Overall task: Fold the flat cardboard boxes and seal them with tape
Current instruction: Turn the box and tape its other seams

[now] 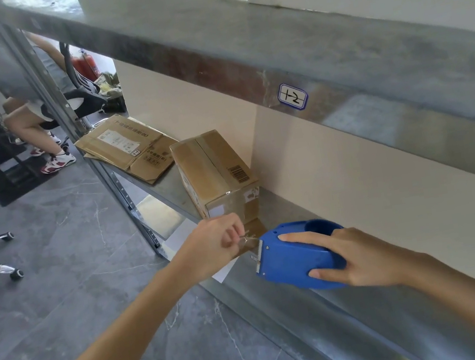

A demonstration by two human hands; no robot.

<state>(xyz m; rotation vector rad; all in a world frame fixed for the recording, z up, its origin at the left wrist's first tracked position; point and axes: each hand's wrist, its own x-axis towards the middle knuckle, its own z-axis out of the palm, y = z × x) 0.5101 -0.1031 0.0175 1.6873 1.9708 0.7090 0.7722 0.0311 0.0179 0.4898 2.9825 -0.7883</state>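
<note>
My right hand [356,257] grips the blue plastic tape dispenser [297,256] just above the front edge of the grey metal shelf [331,315], forefinger laid flat along its top, thumb underneath, the other fingers curled behind the shell. My left hand [214,246] is closed to a pinch, thumb and fingertips nipping the free end of the clear packing tape [247,239] right at the dispenser's serrated blade.

The tape is thin, limp and sticky; I judge it will curl back on itself if I let it go slack, so I hold only the very tip and keep it taut. The dispenser feels like a light, rigid shell, best held round its body, clear of the teeth.

The folded brown cardboard box [216,174] sits just beyond my hands, against the shelf's back wall. It looks light and stiff, creasing only at its seams. Flat brown cardboard sheets [127,148] lie at the shelf's far left corner.
</note>
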